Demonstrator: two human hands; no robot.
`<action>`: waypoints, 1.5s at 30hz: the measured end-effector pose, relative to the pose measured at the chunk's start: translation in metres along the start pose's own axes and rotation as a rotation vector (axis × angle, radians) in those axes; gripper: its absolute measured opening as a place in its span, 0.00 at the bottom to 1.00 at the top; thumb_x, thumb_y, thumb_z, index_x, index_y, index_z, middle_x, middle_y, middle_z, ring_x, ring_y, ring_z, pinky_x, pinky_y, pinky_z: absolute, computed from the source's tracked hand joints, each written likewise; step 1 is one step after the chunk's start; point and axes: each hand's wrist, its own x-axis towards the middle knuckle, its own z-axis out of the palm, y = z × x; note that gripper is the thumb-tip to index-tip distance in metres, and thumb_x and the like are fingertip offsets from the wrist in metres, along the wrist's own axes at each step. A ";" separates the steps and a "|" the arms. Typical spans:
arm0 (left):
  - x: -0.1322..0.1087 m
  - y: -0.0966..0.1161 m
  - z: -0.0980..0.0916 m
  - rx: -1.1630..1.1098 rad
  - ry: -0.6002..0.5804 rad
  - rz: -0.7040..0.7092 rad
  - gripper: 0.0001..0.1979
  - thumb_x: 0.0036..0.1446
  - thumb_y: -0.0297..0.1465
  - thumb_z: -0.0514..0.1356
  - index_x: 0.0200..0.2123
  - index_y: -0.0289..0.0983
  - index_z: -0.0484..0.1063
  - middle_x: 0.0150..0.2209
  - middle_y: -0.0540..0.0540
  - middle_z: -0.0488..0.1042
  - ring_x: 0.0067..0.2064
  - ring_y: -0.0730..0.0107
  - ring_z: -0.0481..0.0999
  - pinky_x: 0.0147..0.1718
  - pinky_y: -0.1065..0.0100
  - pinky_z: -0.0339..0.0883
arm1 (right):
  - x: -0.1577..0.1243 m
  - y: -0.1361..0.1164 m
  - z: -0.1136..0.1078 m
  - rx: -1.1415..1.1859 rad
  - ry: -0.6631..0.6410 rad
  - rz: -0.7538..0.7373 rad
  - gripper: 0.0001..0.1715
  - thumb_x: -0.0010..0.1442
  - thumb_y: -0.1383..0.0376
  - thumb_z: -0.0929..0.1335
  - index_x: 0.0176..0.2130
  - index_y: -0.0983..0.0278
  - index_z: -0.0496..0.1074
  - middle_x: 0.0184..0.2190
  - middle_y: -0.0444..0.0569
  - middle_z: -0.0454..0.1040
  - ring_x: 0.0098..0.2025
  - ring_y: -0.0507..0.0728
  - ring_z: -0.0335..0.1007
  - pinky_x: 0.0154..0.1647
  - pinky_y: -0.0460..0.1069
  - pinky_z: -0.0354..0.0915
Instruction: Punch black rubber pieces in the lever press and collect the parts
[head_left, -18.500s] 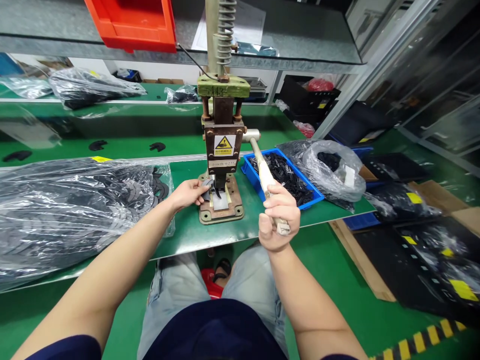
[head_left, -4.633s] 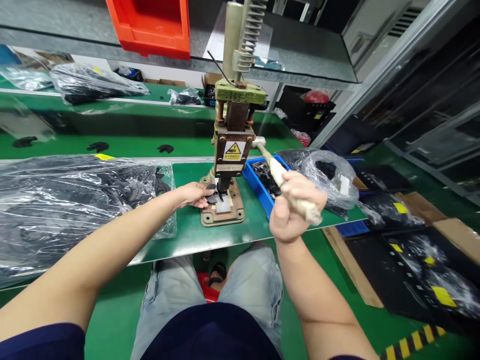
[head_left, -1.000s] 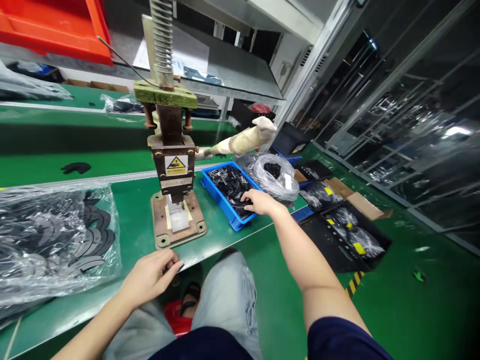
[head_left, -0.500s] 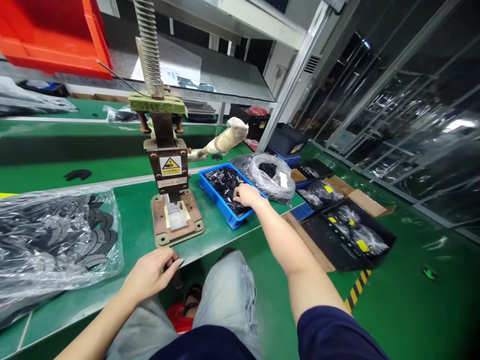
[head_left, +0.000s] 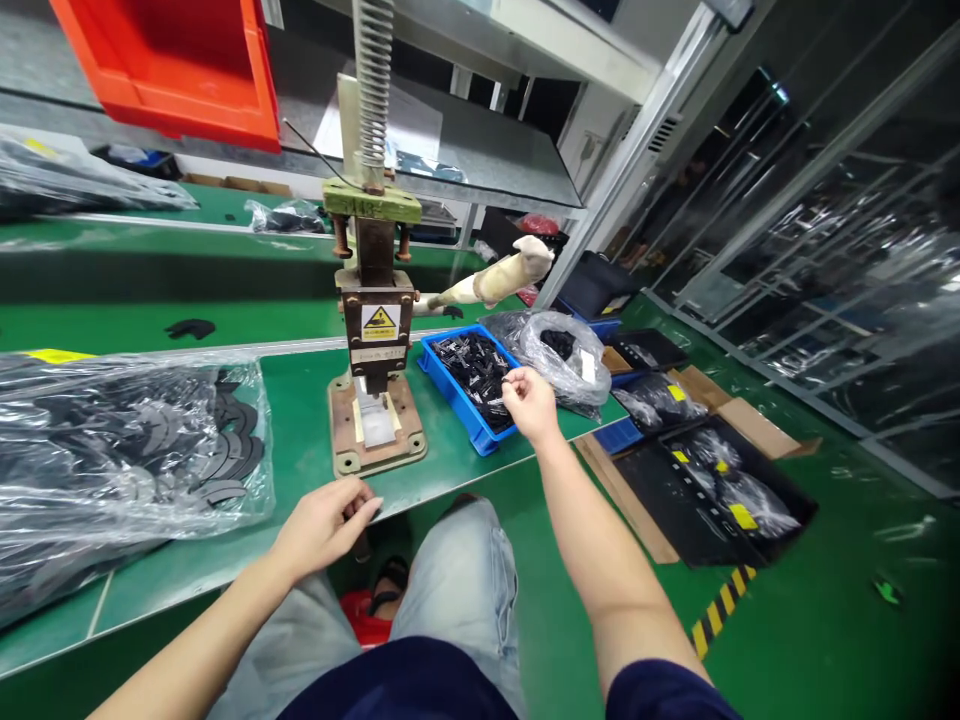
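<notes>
A blue tray (head_left: 448,393) full of small black parts (head_left: 472,370) stands on the green bench. My right hand (head_left: 531,402) is over the tray's right side, thumb and fingers pinched together on something too small to make out. Left of the tray is a hand press (head_left: 377,340) with a tall spring, a wrapped lever and a clear block in its base. My left hand (head_left: 330,527) rests at the bench's front edge below the press, fingers curled in, and whatever it may hold is hidden.
A plastic bag (head_left: 142,450) of dark curved parts covers the bench's left side. Behind the tray sits a clear bag (head_left: 566,355). A red bin (head_left: 180,70) is on the shelf above. Open boxes (head_left: 660,490) with bagged parts stand at the right.
My right hand has lifted out of the black parts and shifted toward the tray's right edge. The whole view has swung, so the bench and press appear further right.
</notes>
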 end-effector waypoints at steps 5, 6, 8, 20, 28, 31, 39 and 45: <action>0.007 0.046 0.010 -0.312 0.211 0.007 0.13 0.70 0.36 0.64 0.56 0.42 0.74 0.45 0.45 0.80 0.40 0.67 0.81 0.43 0.64 0.78 | -0.098 -0.022 0.079 0.451 -0.043 0.003 0.17 0.67 0.49 0.67 0.41 0.59 0.67 0.23 0.40 0.72 0.22 0.50 0.66 0.25 0.46 0.65; 0.009 0.056 0.010 -0.345 0.205 0.028 0.16 0.70 0.36 0.65 0.58 0.42 0.74 0.47 0.44 0.81 0.41 0.66 0.82 0.44 0.63 0.79 | -0.115 -0.027 0.094 0.521 -0.060 0.009 0.17 0.67 0.48 0.67 0.41 0.59 0.68 0.24 0.40 0.73 0.22 0.50 0.66 0.25 0.46 0.66; 0.013 0.071 0.010 -0.366 0.209 0.070 0.16 0.69 0.34 0.65 0.58 0.42 0.75 0.45 0.44 0.82 0.40 0.67 0.83 0.43 0.63 0.79 | -0.138 -0.036 0.115 0.637 -0.090 0.019 0.18 0.67 0.47 0.68 0.40 0.58 0.68 0.25 0.41 0.74 0.24 0.50 0.69 0.27 0.47 0.68; -0.001 0.071 -0.011 -0.176 0.263 0.182 0.11 0.68 0.28 0.65 0.52 0.42 0.80 0.42 0.44 0.84 0.42 0.64 0.83 0.43 0.64 0.78 | -0.157 -0.044 0.111 0.644 -0.203 -0.132 0.08 0.66 0.58 0.73 0.43 0.58 0.76 0.35 0.45 0.77 0.37 0.53 0.75 0.43 0.51 0.73; -0.006 0.073 -0.013 -0.164 0.224 0.092 0.10 0.69 0.34 0.65 0.51 0.43 0.81 0.44 0.42 0.84 0.44 0.60 0.84 0.45 0.59 0.80 | -0.160 -0.041 0.112 0.619 -0.237 -0.121 0.08 0.66 0.57 0.72 0.43 0.57 0.76 0.36 0.47 0.78 0.38 0.56 0.75 0.44 0.53 0.74; -0.006 0.073 -0.015 -0.160 0.233 0.113 0.10 0.69 0.33 0.65 0.52 0.43 0.80 0.44 0.42 0.84 0.45 0.60 0.83 0.45 0.59 0.79 | -0.159 -0.041 0.112 0.628 -0.232 -0.137 0.06 0.66 0.59 0.72 0.43 0.57 0.76 0.36 0.47 0.78 0.38 0.55 0.75 0.43 0.53 0.73; -0.008 0.071 -0.020 -0.170 0.217 0.085 0.09 0.69 0.32 0.65 0.51 0.42 0.79 0.41 0.44 0.82 0.39 0.65 0.81 0.40 0.63 0.77 | -0.157 -0.040 0.115 0.581 -0.254 -0.113 0.08 0.66 0.58 0.73 0.43 0.57 0.78 0.35 0.46 0.78 0.37 0.54 0.75 0.43 0.51 0.73; -0.009 0.072 -0.019 -0.323 0.164 -0.100 0.10 0.68 0.39 0.65 0.48 0.41 0.81 0.39 0.44 0.83 0.38 0.64 0.81 0.41 0.62 0.77 | -0.156 -0.039 0.113 0.566 -0.287 -0.125 0.08 0.67 0.58 0.73 0.45 0.57 0.79 0.36 0.47 0.79 0.38 0.55 0.76 0.44 0.52 0.73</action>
